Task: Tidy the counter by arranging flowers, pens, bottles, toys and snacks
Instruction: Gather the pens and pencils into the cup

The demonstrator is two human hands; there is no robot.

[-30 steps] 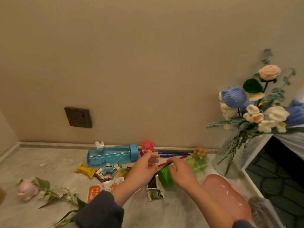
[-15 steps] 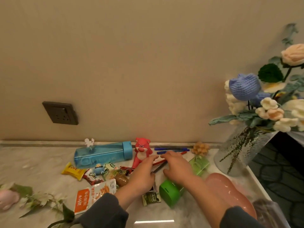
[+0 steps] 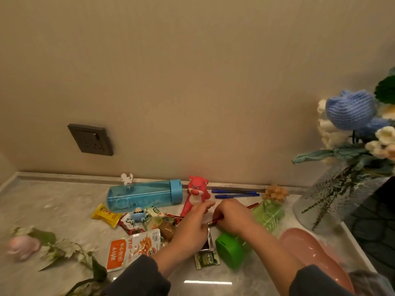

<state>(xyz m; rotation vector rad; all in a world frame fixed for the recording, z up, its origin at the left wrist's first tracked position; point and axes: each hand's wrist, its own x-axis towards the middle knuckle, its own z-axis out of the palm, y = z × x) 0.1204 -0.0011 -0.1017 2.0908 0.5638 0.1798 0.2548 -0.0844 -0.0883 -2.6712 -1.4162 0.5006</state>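
My right hand [image 3: 233, 216] is closed around a red pen [image 3: 214, 221] that lies on the counter, with its far end [image 3: 253, 205] poking out behind the knuckles. Just to its left, my left hand [image 3: 192, 225] rests over the snack packets with fingers spread, its fingertips near the red bear toy [image 3: 196, 192]. A green bottle [image 3: 229, 251] lies on its side under my right wrist. Two blue pens [image 3: 235, 193] lie by the wall. A blue bottle [image 3: 143, 195] lies on its side to the left.
Snack packets [image 3: 132, 248] and a small blue toy [image 3: 139, 214] are scattered in front of the blue bottle. A pink flower [image 3: 21, 246] with leaves lies at far left. A glass vase [image 3: 320, 199] of knitted flowers and a pink tray [image 3: 310, 253] stand at the right.
Both hands have left the green bottle, which now lies on the counter. My right hand moved back onto the red pen, and my left hand came alongside it.
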